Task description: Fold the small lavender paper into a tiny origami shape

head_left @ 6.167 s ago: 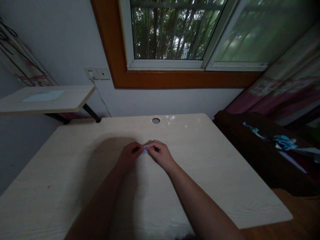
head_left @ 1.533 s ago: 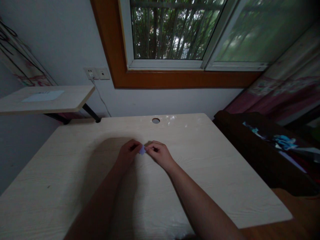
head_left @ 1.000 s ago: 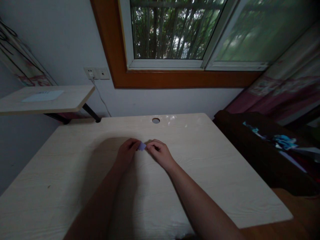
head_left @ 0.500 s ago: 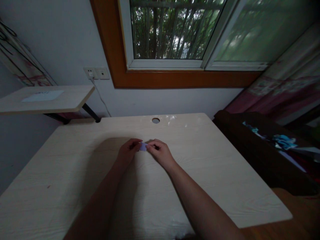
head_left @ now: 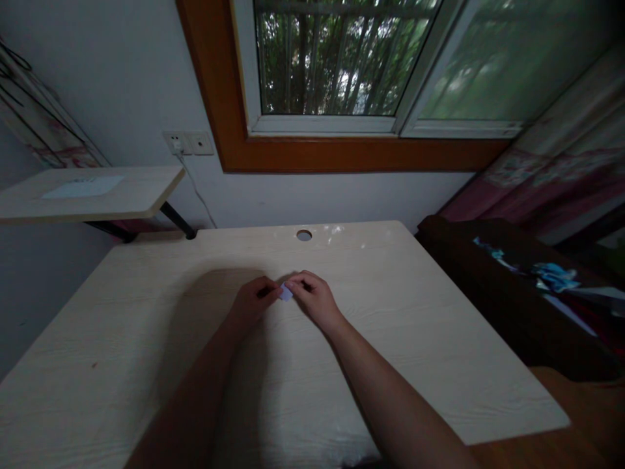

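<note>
Between my two hands is a small piece of pale purple paper (head_left: pixel 286 292), just above or on the pale wood-grain desk (head_left: pixel 400 326). My left hand (head_left: pixel 254 298) pinches its left side between thumb and forefinger. From the other side, my right hand (head_left: pixel 315 296) grips the upper right part with thumb and fingers. The paper looks tilted, with one corner pointing down toward me. My fingertips cover part of it, so its folds cannot be made out.
A raised shelf (head_left: pixel 166 189) with a sheet of paper (head_left: pixel 84 187) stands at the back left. A round cable hole (head_left: pixel 304 236) lies near the desk's back edge. Right of the desk is a dark brown piece of furniture (head_left: pixel 478 280) with blue crumpled items (head_left: pixel 556 277).
The purple paper has turned and shifted slightly right and toward me. My left hand has moved a little right, its fingers now pinching the paper lower. My right hand has barely moved.
</note>
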Demonstrator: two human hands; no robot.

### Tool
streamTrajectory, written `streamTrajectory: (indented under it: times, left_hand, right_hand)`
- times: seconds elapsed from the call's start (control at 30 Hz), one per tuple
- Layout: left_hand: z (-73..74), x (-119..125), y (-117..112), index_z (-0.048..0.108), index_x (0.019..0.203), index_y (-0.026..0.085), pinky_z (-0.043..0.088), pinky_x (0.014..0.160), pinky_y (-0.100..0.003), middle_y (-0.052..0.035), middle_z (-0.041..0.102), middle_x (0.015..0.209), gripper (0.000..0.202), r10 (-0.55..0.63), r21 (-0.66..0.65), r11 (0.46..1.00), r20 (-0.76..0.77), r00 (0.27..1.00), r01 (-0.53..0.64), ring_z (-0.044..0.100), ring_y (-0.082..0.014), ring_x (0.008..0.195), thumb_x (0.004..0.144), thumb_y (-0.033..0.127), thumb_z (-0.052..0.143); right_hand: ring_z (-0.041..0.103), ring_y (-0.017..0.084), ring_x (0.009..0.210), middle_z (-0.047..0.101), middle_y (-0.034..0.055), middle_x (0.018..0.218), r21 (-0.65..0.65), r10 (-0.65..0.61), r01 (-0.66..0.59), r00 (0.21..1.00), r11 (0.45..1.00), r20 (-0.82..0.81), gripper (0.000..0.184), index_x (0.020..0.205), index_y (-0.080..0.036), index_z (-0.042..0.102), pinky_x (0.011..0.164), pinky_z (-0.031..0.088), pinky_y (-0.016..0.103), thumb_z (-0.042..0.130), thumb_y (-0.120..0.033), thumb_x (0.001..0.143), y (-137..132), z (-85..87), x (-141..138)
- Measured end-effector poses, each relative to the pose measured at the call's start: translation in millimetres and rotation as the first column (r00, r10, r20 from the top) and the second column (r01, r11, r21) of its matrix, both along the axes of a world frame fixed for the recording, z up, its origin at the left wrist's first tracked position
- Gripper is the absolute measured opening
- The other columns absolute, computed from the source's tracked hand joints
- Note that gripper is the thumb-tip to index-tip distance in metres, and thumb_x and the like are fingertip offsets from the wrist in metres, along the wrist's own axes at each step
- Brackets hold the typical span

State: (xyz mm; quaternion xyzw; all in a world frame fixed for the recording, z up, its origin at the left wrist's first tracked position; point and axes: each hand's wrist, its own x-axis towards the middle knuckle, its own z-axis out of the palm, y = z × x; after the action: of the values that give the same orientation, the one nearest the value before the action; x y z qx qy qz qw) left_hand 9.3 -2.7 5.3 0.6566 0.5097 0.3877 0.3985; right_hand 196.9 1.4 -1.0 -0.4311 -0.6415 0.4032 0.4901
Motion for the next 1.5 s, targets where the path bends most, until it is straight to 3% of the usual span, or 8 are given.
streamTrajectory:
  times: [0.17,0.3,0.83,1.2,1.5]
  left_hand:
    - [2.1,0,-1,0.069,0.076,0.017,0.04,0.059,-0.024,-0.0001,0.064,0.067,0.025,0.095,-0.002,0.995,0.059,0.994,-0.096,0.054,-0.0136,0.062,0.079,0.041,0.064]
    - [3.8,-1,0,0.069,0.077,0.017,0.043,0.061,-0.024,0.0005,0.063,0.065,0.024,0.15,-0.016,0.989,0.092,0.984,-0.149,0.056,-0.0136,0.062,0.081,0.04,0.062]
    - [1.2,-3,3,0.071,0.078,0.017,0.045,0.066,-0.024,-0.0015,0.067,0.069,0.03,0.204,-0.046,0.979,0.063,0.977,-0.201,0.059,-0.0154,0.067,0.083,0.044,0.059]
    - [0.5,-2,4,0.067,0.073,0.016,0.045,0.067,-0.025,-0.0019,0.066,0.069,0.026,0.119,-0.103,0.989,0.147,0.982,-0.105,0.059,-0.0156,0.068,0.08,0.04,0.061]
    - [-3.5,-4,4,0.065,0.069,0.016,0.043,0.068,-0.025,-0.0013,0.065,0.068,0.024,-0.008,-0.068,0.997,0.16,0.987,0.019,0.057,-0.0147,0.068,0.082,0.036,0.062]
  right_hand:
    - [0.058,0.014,0.068,0.068,0.0031,0.079,-0.106,-0.033,0.019,0.991,0.994,-0.129,0.022,0.093,-0.019,0.068,0.065,0.046,0.026,0.062,-0.039,0.086,0,-2.0,-2]
    - [0.056,0.013,0.065,0.064,0.0008,0.075,-0.137,-0.026,0.0,0.982,0.991,-0.186,0.019,0.091,-0.019,0.063,0.062,0.045,0.024,0.068,-0.034,0.08,0,-2.7,-4]
    - [0.046,0.009,0.056,0.062,-0.0028,0.075,-0.12,0.082,-0.108,0.976,0.987,-0.204,0.033,0.092,-0.021,0.055,0.055,0.038,0.022,0.077,-0.036,0.073,0,-9.6,-7]
    - [0.053,0.009,0.06,0.066,0.001,0.086,-0.103,0.056,-0.081,0.973,0.991,-0.225,0.032,0.1,-0.02,0.058,0.057,0.042,0.023,0.074,-0.037,0.077,0,-7.2,-4]
    - [0.056,0.011,0.061,0.065,0.0008,0.078,-0.107,0.064,-0.089,0.975,0.99,-0.213,0.029,0.103,-0.02,0.066,0.059,0.045,0.025,0.073,-0.035,0.079,1,-2.8,-1]
